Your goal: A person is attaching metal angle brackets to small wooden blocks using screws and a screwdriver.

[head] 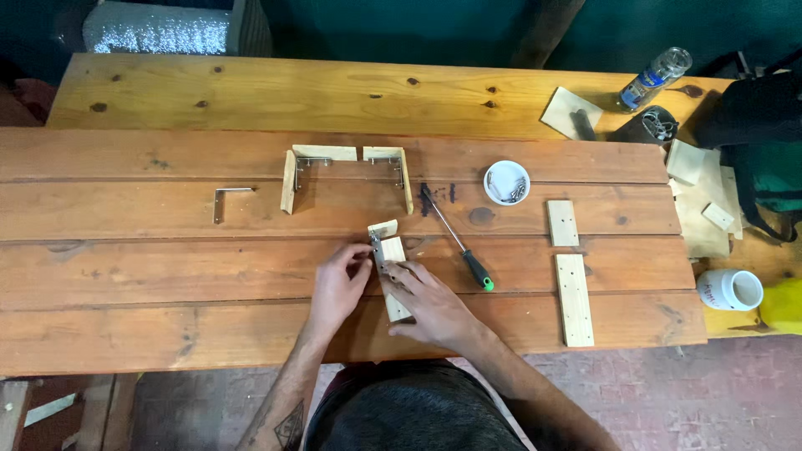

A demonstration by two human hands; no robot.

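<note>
My right hand (430, 302) lies flat on a small pale wooden block (393, 250) near the table's front, pressing it down. My left hand (340, 284) pinches a metal angle bracket (376, 248) at the block's left edge, beside a shorter wood piece (383, 226) joined at its top. A screwdriver (458, 240) with a black and green handle lies just right of the block. Beyond it sits a partly built wooden frame (347, 155) with metal brackets in its corners.
A loose metal angle bracket (224, 199) lies to the left. A white bowl of screws (506, 182) and two drilled wood strips (562, 222) (575, 299) sit to the right. Wood offcuts, a plastic bottle (655, 79), a white jar (730, 289) and a bag crowd the right end.
</note>
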